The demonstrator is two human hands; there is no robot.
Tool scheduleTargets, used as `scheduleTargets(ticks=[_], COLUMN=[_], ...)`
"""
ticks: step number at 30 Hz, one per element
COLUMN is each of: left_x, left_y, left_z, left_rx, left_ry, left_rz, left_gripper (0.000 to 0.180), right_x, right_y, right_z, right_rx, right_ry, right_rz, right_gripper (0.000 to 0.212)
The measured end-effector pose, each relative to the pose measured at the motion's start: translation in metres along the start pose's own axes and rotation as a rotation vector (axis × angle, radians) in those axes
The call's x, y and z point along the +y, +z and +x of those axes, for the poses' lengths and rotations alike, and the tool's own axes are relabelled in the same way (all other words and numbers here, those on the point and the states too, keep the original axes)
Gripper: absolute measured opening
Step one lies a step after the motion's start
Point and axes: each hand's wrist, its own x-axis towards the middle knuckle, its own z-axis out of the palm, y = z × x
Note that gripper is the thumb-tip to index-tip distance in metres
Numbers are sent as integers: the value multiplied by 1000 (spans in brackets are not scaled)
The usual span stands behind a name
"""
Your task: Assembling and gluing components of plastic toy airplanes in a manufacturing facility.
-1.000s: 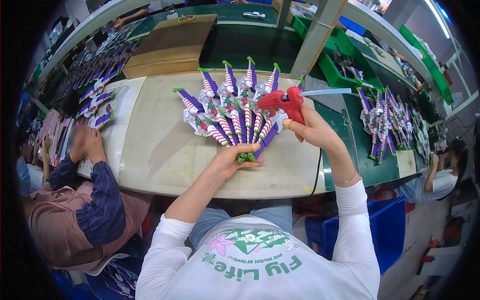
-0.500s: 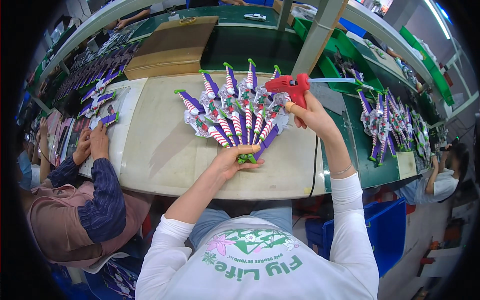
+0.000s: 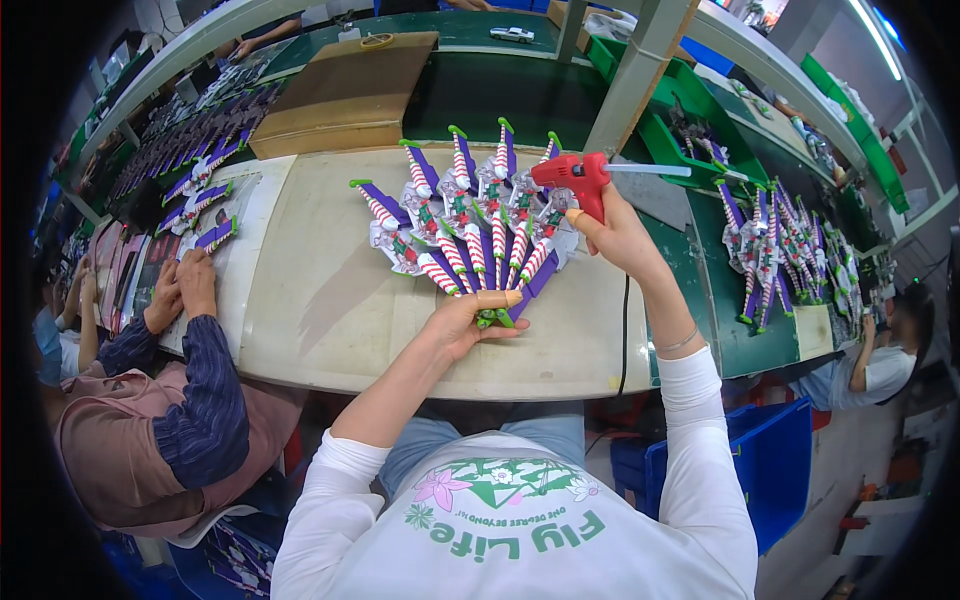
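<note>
My right hand (image 3: 615,235) is wrapped round the handle of a red glue gun (image 3: 575,183), and a pale glue stick (image 3: 648,170) juts from its back. The gun's front end is over the rightmost piece of a fan of toy wing parts (image 3: 480,225), purple and white with red stripes and green tips. Their narrow green ends are gathered in my left hand (image 3: 468,322), closed round them near the table's front edge. Coverings the colour of tan tape show on fingers of both hands. The nozzle's exact contact with the part is hidden.
A cardboard box (image 3: 345,95) stands behind the pale work board (image 3: 330,320). More wing parts (image 3: 760,250) lie stacked at right by a green tray (image 3: 700,110). A black cord (image 3: 625,330) hangs from the gun. A co-worker's hands (image 3: 185,288) work at left.
The glue gun has tilted a little, its glue stick end dropping and shifting left. My right hand has moved slightly left with it; my left hand keeps its place.
</note>
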Motion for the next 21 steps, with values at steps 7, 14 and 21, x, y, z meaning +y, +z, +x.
scheduleTargets(ticks=[7,14,21], left_x=[-2,-3,-3], left_y=[0,-2,-2], left_z=[3,2,2], left_rx=[0,1,-4], left_ry=[4,1,1], left_rz=[0,-11,-13], left_gripper=[26,27,29], right_x=[-5,-47,-43], right_y=[3,1,7], right_z=[-12,-23,-16], right_rx=[127,-214,-254], right_ry=[-330,-17,-19], right_rz=[-327,-38,-40], right_gripper=[41,45,53])
